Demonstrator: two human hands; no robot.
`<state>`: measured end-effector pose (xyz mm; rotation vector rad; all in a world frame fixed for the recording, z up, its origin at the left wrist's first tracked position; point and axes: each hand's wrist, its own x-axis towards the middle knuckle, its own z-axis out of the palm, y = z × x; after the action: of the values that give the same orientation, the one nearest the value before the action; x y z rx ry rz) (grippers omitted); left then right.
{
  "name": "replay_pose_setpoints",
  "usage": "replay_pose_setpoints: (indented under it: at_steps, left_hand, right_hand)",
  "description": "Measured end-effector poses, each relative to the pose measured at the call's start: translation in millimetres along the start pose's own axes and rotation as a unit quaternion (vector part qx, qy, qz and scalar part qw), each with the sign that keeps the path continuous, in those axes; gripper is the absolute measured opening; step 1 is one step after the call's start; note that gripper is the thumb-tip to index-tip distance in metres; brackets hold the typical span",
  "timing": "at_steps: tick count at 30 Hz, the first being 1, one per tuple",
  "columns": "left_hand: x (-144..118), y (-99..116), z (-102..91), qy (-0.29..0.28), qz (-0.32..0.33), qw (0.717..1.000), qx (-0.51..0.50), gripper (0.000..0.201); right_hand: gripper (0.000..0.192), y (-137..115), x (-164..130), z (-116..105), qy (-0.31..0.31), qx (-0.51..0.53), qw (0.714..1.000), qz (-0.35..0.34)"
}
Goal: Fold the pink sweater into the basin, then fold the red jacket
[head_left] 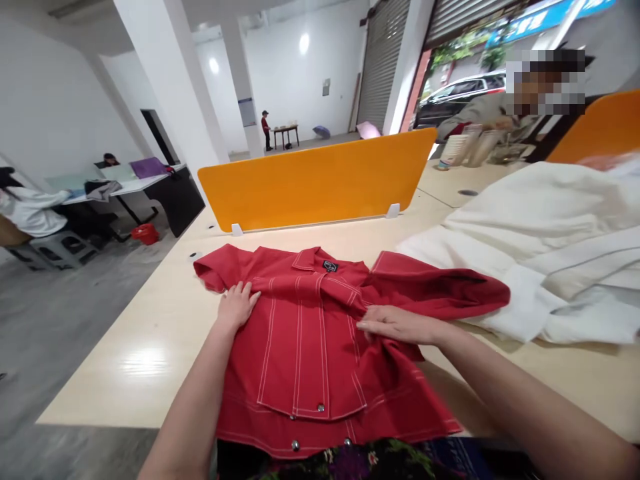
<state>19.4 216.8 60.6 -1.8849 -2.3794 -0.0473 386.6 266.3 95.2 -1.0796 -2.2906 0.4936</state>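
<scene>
A red jacket [295,340] with white topstitching, a collar with a black label and metal snap buttons lies spread on the light wooden table, its hem toward me. My left hand [237,305] rests on its left side below the sleeve, fingers stretched out and apart. Near the right armhole, my right hand [393,323] has its fingers together on the bunched cloth, gripping it; its fingertips are partly hidden. The right sleeve [440,290] stretches out to the right, and the left sleeve [215,267] is folded short.
An orange divider [315,180] stands across the table [145,360] behind the jacket. White fabric [530,247] is heaped on the right. Beyond it sits a person [480,113] beside stacked paper cups [453,152]. On the left are another desk, stools [65,248] and a red bucket [145,233].
</scene>
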Motion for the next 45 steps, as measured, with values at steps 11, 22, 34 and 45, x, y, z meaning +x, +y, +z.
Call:
replay_pose_setpoints:
  at_steps: [11,22,34,45]
  left_hand:
    - [26.7,10.1,-41.5,0.046,-0.073,0.996,-0.005,0.044]
    - [81.0,0.2,-2.4,-0.095,-0.05,0.984,-0.141,0.053]
    - [85.5,-23.7,-58.8,0.145,-0.157,0.95,-0.227,0.042]
    - [2.5,-29.3,27.0,0.015,-0.035,0.995,-0.096,0.057]
  right_hand:
    - [0.026,41.9,115.3,36.3,-0.035,-0.089,0.995,0.034]
    - [0.028,81.5,123.7,59.4,-0.194,-0.152,0.958,0.148]
    - [0.035,27.5,215.8,14.7,0.135,-0.14,0.978,0.071]
    - [0.064,20.7,77.0,104.2,-0.073,-0.177,0.98,-0.056]
